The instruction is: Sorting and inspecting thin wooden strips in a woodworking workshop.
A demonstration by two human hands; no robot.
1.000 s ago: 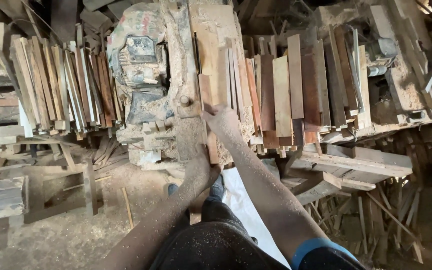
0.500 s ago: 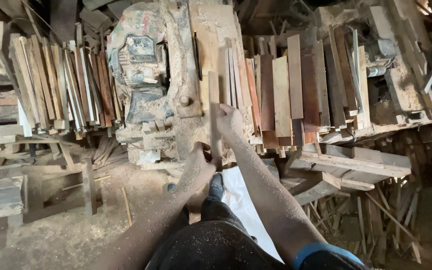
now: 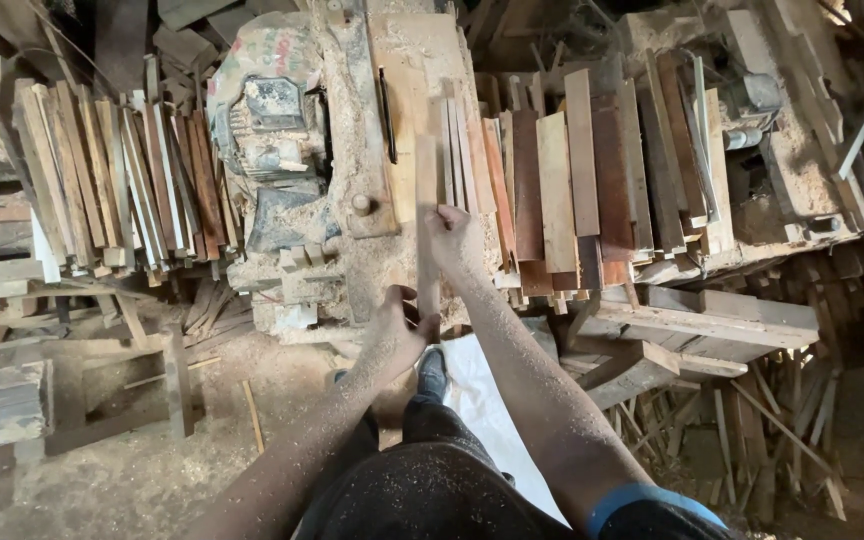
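Head view, looking down at a sawdust-covered tabletop (image 3: pixel 407 70) in a wood shop. Both hands on one narrow wooden strip (image 3: pixel 426 200) that lies lengthwise on the tabletop, running away from the person, just left of a bunch of similar thin strips.

Left hand (image 3: pixel 397 325) closed around the near end of the strip, at the tabletop's front edge, fingers wrapped, thumb side up. Right hand (image 3: pixel 452 235) further up the same strip, fingers curled against its right side, pressing or pinching it; full grip not clear, but it is in contact. Both forearms dusted with sawdust. Blue sleeve edge (image 3: pixel 642 500) on the right arm.

Left of the strip: a long metal bar (image 3: pixel 362 110) with a knob at its near end, lying along the tabletop. Further left, a dusty electric motor (image 3: pixel 272 130) half buried in sawdust.

Right of the hands: stack of short boards (image 3: pixel 572 170), mixed pale and reddish, lying side by side. Far left: another pile of thin slats (image 3: pixel 112 180) leaning together.

Below: dark trousers, one shoe (image 3: pixel 432 372) on the floor, white sheet (image 3: pixel 492 410) next to it. Scrap sticks (image 3: pixel 752 440) heaped under the right side.
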